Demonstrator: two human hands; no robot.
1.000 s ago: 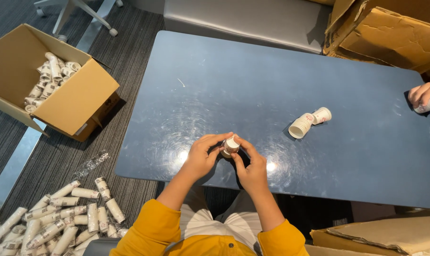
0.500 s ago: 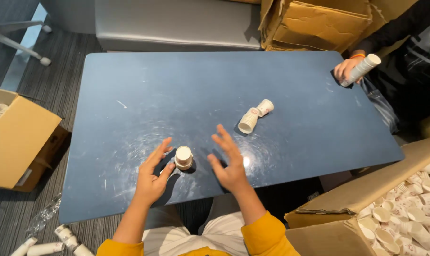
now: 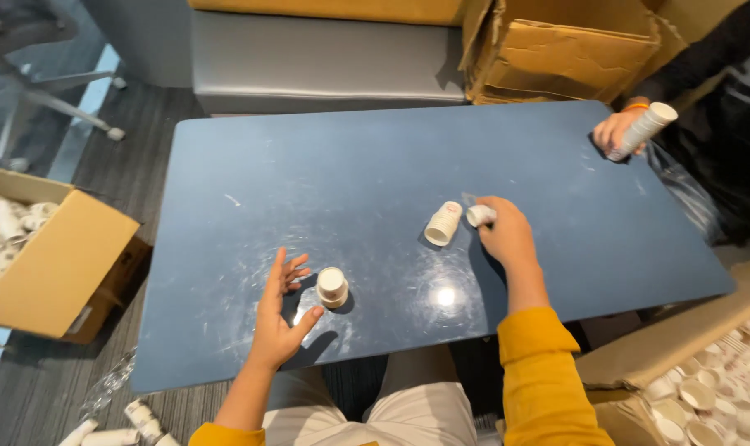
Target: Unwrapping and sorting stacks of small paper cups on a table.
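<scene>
Cup (image 3: 480,215) pinched in outstretched right hand (image 3: 504,235); left hand (image 3: 280,310) spread beside upright cup stack (image 3: 332,287).

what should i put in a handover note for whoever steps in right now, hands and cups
Left hand: open, fingers spread, holding nothing, right beside a short stack of white cups that stands upside down on the blue table.
Right hand: reached forward, grip closing on a small white cup that lies on its side.
A second stack of cups on its side lies just left of that hand.
Done: one short stack stands on the table, released.
Left: the two lying pieces are not yet joined or stood up.
Nearby: a co-worker's hand at the far right corner holds a tall cup stack; open box of cups on the floor, left.
</scene>
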